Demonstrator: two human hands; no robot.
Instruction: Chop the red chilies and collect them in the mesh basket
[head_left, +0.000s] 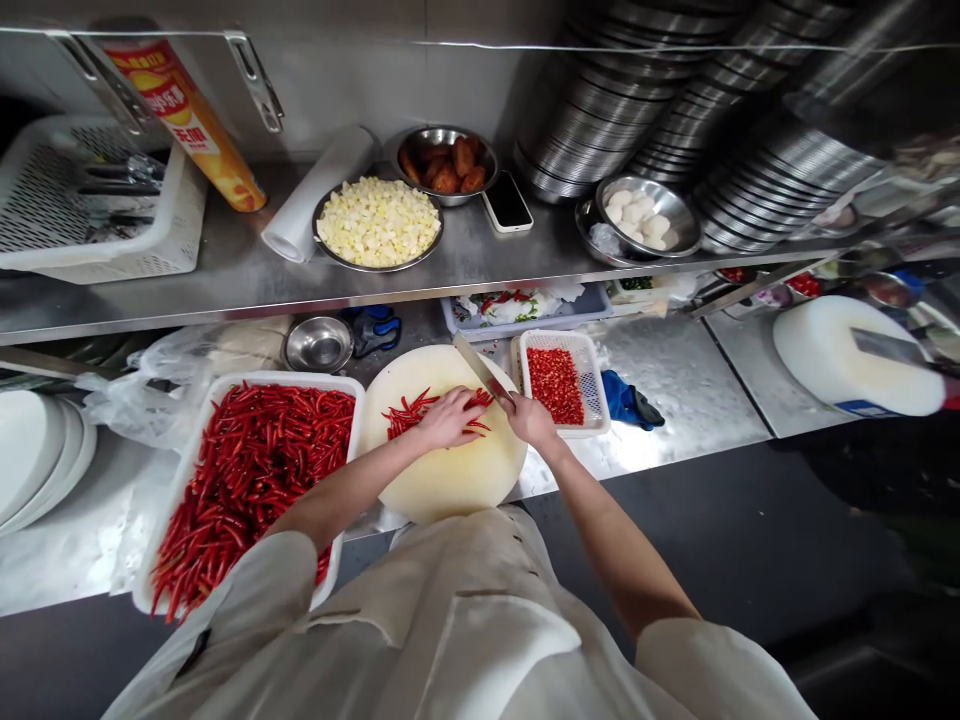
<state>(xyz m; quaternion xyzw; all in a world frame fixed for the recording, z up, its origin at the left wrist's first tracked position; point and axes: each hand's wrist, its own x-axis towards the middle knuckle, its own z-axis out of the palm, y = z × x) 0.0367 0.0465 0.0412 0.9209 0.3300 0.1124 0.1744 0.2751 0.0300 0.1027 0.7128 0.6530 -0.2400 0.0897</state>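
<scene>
On a round, pale cutting board (450, 482) lie several long red chilies (407, 412). My left hand (448, 418) bends its fingers over a bunch of them and presses it to the board. A kitchen knife (480, 366) is in my right hand (534, 420), fingers wrapped round the handle. Its blade slants up and left, beside the right end of the bunch, just off my left fingertips. A large white tub (358, 430) heaped with whole red chilies stands left of the board. Chopped chilies (553, 385) fill a small white basket (596, 385) at the right.
A steel shelf (247, 290) runs above the board's far side, bearing a bowl of pale diced food (379, 222), a phone (508, 203) and stacked steel bowls (600, 110). A blue cloth-like item (628, 400) lies right of the basket. Stacked white plates (37, 455) stand far left.
</scene>
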